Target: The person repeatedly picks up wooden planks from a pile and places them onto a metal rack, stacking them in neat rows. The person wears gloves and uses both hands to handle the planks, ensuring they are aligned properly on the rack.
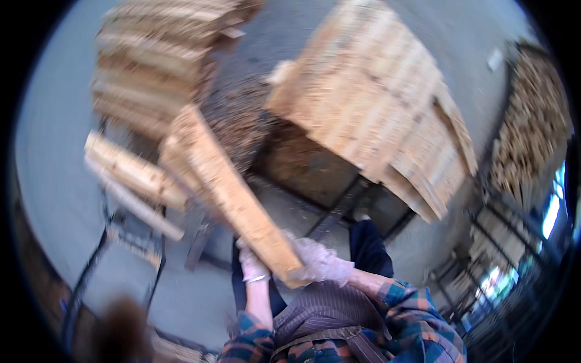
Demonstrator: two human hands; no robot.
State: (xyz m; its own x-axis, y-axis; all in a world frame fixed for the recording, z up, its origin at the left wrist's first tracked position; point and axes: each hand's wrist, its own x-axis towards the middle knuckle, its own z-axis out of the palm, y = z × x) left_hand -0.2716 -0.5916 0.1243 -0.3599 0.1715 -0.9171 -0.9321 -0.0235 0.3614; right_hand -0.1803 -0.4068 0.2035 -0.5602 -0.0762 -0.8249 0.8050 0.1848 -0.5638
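Observation:
A long pale wooden board [233, 187] slants from close to my body up and away to the left. My left hand [253, 261], in a light work glove, grips its near end from the left side. On the opposite edge my right hand [315, 259], gloved likewise, is closed around the same end; its fingertips are partly hidden. At its far end the board overlaps another piece of wood [175, 154], and motion blur hides whether the two touch.
Stacked boards [151, 66] stand at the far left, with separate planks [133, 172] on a metal frame nearer me. A broad layer of boards [369, 91] covers a dark metal stand [336, 212] ahead right. Wood pieces fill a container [526, 121] at far right. Debris [242, 121] lies between the stacks.

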